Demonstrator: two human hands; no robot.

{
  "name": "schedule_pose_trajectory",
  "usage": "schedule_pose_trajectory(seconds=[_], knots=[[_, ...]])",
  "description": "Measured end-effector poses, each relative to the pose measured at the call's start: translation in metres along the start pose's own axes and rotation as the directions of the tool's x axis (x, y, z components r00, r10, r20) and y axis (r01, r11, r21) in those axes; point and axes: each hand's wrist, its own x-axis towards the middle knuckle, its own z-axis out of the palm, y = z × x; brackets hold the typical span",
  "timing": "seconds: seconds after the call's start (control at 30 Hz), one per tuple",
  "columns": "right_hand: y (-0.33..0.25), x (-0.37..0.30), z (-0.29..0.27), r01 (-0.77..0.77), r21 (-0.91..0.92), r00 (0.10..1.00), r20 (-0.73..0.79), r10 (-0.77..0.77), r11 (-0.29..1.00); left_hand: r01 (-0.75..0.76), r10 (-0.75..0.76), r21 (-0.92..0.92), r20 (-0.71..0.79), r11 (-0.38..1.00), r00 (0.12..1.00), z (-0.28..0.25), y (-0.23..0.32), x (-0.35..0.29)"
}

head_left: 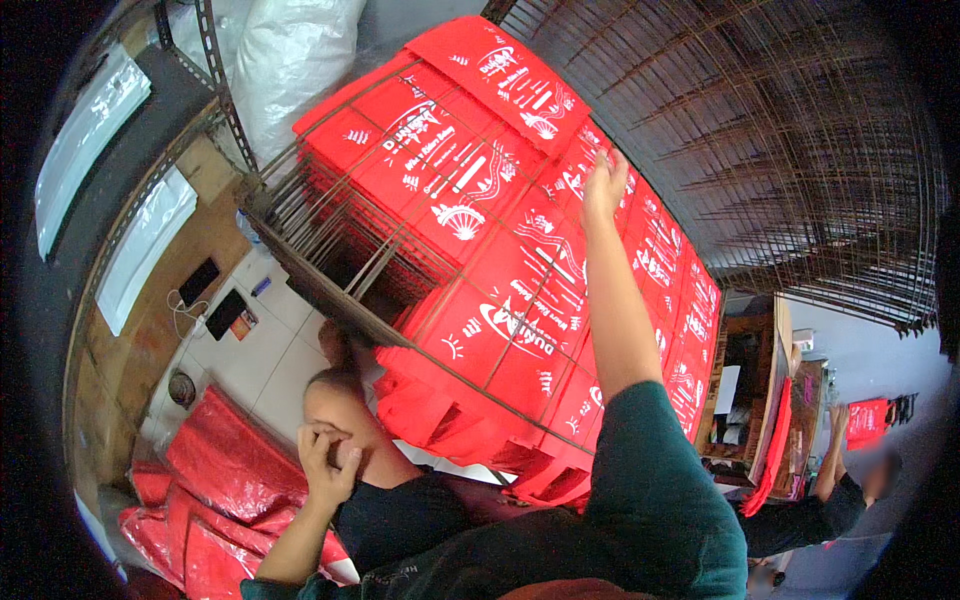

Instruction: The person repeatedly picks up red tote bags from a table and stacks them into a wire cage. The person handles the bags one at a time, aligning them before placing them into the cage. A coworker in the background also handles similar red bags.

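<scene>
While the right hand (pixel 603 185) reaches up, fingers loosely curled — seemingly touching red printed bags (pixel 520 240) on wire rack (pixel 300 200), left hand unseen.

White tiled floor (pixel 262 345) at left, red sheets heaped on it (pixel 215 480). Small dark devices and cable lying on tiles (pixel 210 300). Brown wooden surface (pixel 150 330) running beside floor, long pale light panels (pixel 140 250) along dark band at left edge. White plastic sacks (pixel 285 60) at top. Large rusty wire mesh panels (pixel 780 150) filling upper right. Grey wall (pixel 870 365) at right, wooden shelving (pixel 750 390) before it, red cloth hanging on wall (pixel 866 420).
</scene>
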Motion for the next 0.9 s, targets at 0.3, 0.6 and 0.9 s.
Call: schedule_pose_trajectory(seconds=[0.3,0.6,0.9], knots=[[-0.02,-0.116,-0.226,0.546,-0.412,0.836,0.319,-0.446,0.729,-0.015,0.015,-0.011,-0.029,1.0,0.999,0.003,0.007,-0.005],[0.011,-0.223,-0.466,0.239,-0.451,0.935,-0.131,-0.329,0.86,-0.059,0.059,0.098,-0.001,0.993,0.998,0.009,0.008,-0.025],[-0.011,-0.279,-0.599,0.008,-0.726,0.79,-0.417,-0.45,0.688,-0.415,0.217,0.561,0.386,0.716,0.897,0.02,0.055,-0.033]])
